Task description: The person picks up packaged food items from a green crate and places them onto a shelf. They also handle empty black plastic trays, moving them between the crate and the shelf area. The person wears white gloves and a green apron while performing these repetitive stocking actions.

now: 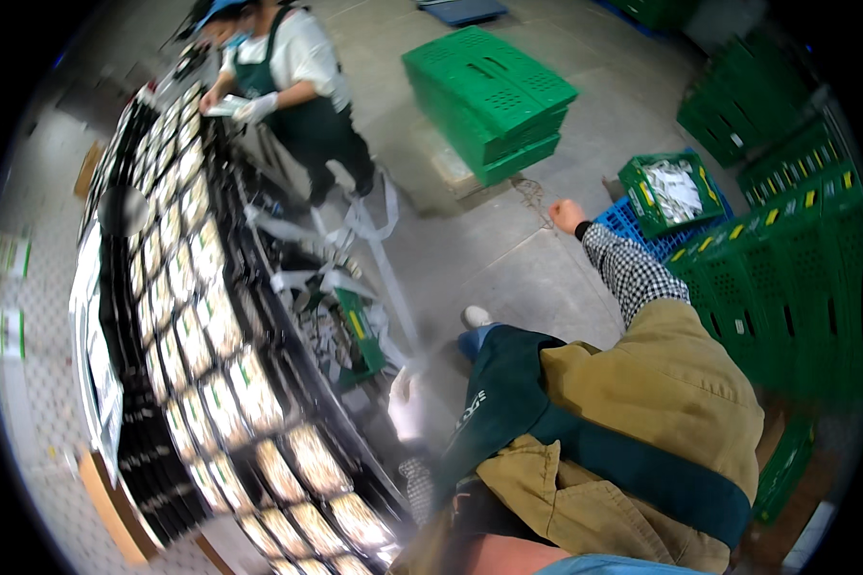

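White-topped packs (222, 410) lie in rows left of the person, so laying-out looks mostly done; one dark slot (249, 471) among them seems unfilled. Gloved, the left grip (405, 407) hangs near them, too blurred to tell its opening. The bare right grip (568, 213) is a closed fist, no object showing.

No wording can be read. White lettering (473, 406) on the dark green apron (520, 369) is too small and blurred; yellow labels (772, 217) and a white label (739, 327) on the stacked green crates (807, 278) are illegible.
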Demonstrator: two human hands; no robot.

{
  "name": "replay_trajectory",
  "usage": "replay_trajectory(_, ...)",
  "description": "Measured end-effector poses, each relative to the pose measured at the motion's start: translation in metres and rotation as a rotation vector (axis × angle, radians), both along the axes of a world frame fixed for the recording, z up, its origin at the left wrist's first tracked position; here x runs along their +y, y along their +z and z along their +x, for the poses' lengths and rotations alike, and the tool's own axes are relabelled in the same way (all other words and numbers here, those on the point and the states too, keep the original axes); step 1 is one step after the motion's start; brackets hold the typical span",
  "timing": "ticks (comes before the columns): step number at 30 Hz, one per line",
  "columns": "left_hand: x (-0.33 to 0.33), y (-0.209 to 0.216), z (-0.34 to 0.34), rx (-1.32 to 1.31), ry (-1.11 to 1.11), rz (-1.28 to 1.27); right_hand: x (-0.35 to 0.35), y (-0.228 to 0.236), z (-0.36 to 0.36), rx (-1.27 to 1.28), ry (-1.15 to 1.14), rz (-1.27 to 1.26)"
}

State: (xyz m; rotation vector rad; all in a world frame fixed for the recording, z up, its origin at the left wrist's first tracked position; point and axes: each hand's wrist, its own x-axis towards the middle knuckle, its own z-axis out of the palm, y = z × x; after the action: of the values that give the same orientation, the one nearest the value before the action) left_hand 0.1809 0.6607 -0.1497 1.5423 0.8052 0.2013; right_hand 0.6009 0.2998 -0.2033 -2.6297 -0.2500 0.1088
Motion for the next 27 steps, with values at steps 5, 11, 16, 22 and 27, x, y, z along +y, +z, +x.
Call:
replay_trajectory(5, 0.04, -0.012, 0.114, 0.023, -0.137, 0.211, -0.039, 0.015, 0.125, -0.065, -0.147, -0.009)
replay_trajectory(11, 0.024, 0.001, 0.347, 0.214, -0.177, 0.134, -0.015, 0.006, 0.317, 0.01, -0.217, 0.143)
replay_trajectory(16, -0.007, -0.001, 0.564, 0.089, -0.415, 0.306, 0.014, -0.037, 0.474, 0.017, -0.133, 0.013)
replay_trajectory(22, -0.035, -0.011, 0.802, 0.079, -0.785, 0.701, 0.067, -0.059, 0.62, 0.171, -0.137, -0.052)
replay_trajectory(27, -0.076, -0.05, 0.966, 0.128, -1.023, 0.851, 0.079, -0.113, 0.699, 0.177, -0.163, -0.104)
